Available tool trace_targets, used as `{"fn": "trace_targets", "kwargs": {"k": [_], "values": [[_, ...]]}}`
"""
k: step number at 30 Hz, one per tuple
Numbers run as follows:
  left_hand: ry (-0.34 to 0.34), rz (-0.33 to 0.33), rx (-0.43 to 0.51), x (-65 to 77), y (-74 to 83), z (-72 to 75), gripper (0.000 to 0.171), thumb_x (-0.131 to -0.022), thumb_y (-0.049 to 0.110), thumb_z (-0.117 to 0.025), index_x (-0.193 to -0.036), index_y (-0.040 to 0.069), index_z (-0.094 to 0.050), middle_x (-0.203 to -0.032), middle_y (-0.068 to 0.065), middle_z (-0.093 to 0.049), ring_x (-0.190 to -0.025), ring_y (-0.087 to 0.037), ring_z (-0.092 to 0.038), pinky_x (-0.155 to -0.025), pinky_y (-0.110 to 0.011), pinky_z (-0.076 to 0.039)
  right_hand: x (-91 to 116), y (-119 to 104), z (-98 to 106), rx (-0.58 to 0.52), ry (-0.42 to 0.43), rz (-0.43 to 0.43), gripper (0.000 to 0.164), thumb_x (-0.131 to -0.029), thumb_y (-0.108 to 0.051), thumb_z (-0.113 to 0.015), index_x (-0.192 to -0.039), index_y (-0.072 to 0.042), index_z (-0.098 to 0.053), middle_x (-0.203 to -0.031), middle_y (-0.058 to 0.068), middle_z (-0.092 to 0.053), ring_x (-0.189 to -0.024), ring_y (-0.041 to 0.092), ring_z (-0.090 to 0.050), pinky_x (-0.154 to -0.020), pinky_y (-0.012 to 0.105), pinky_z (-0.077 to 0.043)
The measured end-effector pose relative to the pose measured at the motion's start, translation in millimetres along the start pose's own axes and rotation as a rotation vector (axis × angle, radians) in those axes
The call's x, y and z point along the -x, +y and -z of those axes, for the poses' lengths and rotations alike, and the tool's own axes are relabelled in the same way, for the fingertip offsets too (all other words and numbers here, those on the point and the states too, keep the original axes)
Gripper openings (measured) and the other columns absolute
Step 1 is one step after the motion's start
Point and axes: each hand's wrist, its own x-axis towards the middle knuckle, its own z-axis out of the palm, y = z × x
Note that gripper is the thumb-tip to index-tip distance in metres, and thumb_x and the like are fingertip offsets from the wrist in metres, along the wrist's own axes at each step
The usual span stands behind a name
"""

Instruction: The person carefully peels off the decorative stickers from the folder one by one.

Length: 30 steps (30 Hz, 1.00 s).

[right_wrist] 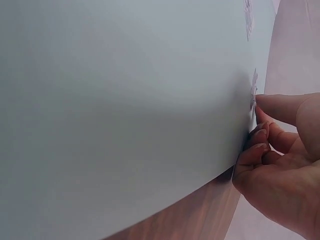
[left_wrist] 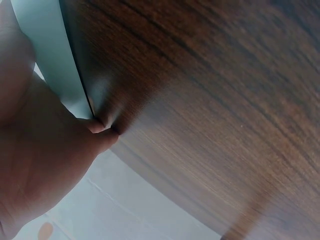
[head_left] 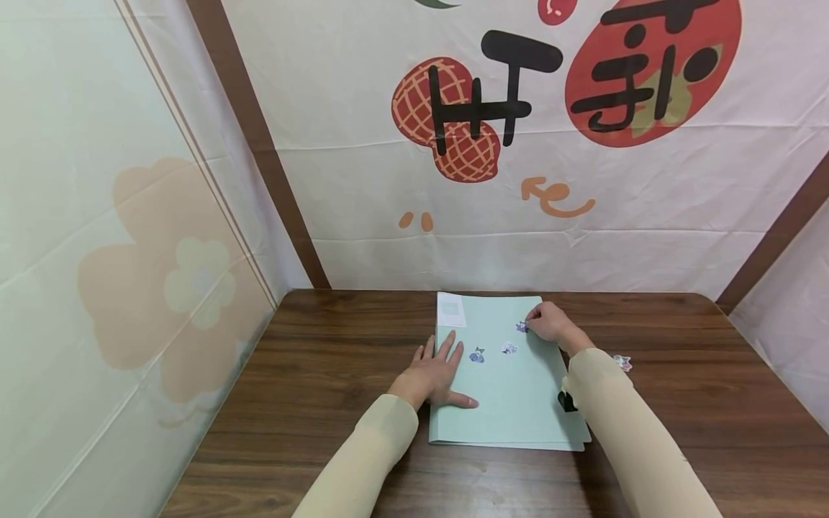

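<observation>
A pale green folder (head_left: pixel 512 410) lies on the wooden table, a white label (head_left: pixel 451 311) at its upper left corner. Two small cartoon stickers, a left sticker (head_left: pixel 477 355) and a middle sticker (head_left: pixel 509 347), are on its cover. With fingers spread, my left hand (head_left: pixel 430 378) rests on the folder's left edge. My right hand (head_left: pixel 549 322) pinches a purple sticker (head_left: pixel 522 326) between thumb and forefinger at the cover's upper right. In the right wrist view, that sticker (right_wrist: pixel 254 85) stands close to the cover; whether it is stuck down I cannot tell.
Another sticker (head_left: pixel 622 362) lies on the table (head_left: pixel 686 403) right of my right forearm. A black clasp (head_left: pixel 567 401) shows at the folder's right edge, partly behind the sleeve. Behind the table hangs a printed white cloth (head_left: pixel 363 173).
</observation>
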Motion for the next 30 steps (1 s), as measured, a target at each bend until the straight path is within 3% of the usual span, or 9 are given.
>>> {"fn": "trace_targets", "kwargs": {"k": [9, 15, 30], "values": [[0.001, 0.003, 0.008, -0.8, 0.9, 0.1, 0.112, -0.084, 0.076, -0.064, -0.166, 0.017, -0.015, -0.173, -0.006, 0.002, -0.157, -0.042, -0.002, -0.125, -0.055, -0.013, 3.1, 0.2, 1.5, -0.004, 0.016, 0.02, 0.019, -0.099, -0.007, -0.055, -0.104, 0.007, -0.067, -0.104, 0.02, -0.062, -0.09, 0.028, -0.056, -0.078, 0.038, -0.05], [-0.006, 0.009, 0.002, -0.4, 1.8, 0.3, 0.112, -0.084, 0.076, -0.064, -0.166, 0.018, -0.014, -0.173, -0.005, 0.002, -0.157, -0.043, -0.002, -0.125, -0.054, -0.012, -0.6, 2.0, -2.2, -0.002, 0.017, -0.004, 0.021, -0.101, -0.009, -0.055, -0.107, 0.007, -0.067, -0.109, 0.02, -0.062, -0.093, 0.028, -0.057, -0.079, 0.039, -0.05], [-0.002, 0.007, -0.009, -0.3, 1.1, -0.1, 0.113, -0.084, 0.077, -0.063, -0.166, 0.017, -0.015, -0.173, -0.006, 0.002, -0.157, -0.041, -0.003, -0.125, -0.054, -0.013, -3.2, 7.0, -2.2, -0.072, 0.01, -0.034, 0.017, -0.103, -0.011, -0.056, -0.106, 0.004, -0.065, -0.103, 0.014, -0.059, -0.09, 0.024, -0.052, -0.075, 0.034, -0.044]]}}
